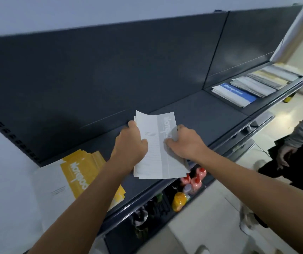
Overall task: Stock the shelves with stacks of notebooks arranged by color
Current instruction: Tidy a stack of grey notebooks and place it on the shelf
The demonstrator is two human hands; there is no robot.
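Left hand [131, 142] and right hand [185, 142] clasp grey notebook stack [158, 151] over shelf [202, 114]; yellow stack [79, 173] left, blue stack [237, 92] right; bottles [195, 180] below blurred

light: dim, cool | floor [284, 114] glare at right | blur: soft, edges bent

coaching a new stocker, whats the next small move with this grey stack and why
Probably lower the grey-and-white paper notebook stack flat onto the dark grey metal shelf. The left hand and right hand both grip it, its near end overhangs the front edge, and open shelf lies between the yellow notebook stack and the blue-covered stack.
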